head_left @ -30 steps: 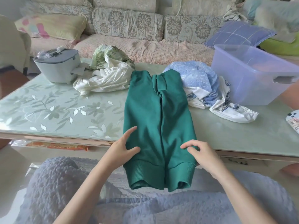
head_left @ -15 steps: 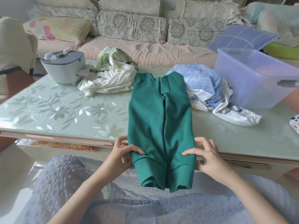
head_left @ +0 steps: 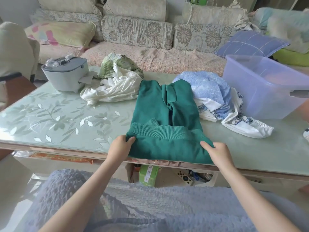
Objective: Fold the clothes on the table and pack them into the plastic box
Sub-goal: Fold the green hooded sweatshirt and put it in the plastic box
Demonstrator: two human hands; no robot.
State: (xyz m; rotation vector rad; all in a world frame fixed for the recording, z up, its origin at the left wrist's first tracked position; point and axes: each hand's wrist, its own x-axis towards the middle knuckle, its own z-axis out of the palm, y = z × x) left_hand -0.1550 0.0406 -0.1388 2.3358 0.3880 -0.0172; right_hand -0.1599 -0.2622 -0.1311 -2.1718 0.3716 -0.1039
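A green sweatshirt is laid flat on the near middle of the bench, its sides folded in so that they meet along a central seam running away from the viewer. Its lower part is doubled over onto the body, so that the ribbed hem lies across the garment from left to right, and the fold itself is lined up with the near edge of the bench. The left corner of this doubled part is pinched by the left hand, the thumb on top of the cloth and the fingers curled beneath. The right corner is gripped in the same way by the right hand. The plastic box, translucent and lilac, is set at the far right of the bench, with no lid on it; what it contains cannot be told. Between the box and the sweatshirt a crumpled heap of blue and white clothes is piled, touching the sweatshirt's right side. A heap of white and leaf-printed clothes is bunched at its far left, and beyond that a grey appliance is placed. A flowered sofa is seen behind the bench, with a blue checked pillow on it behind the box.
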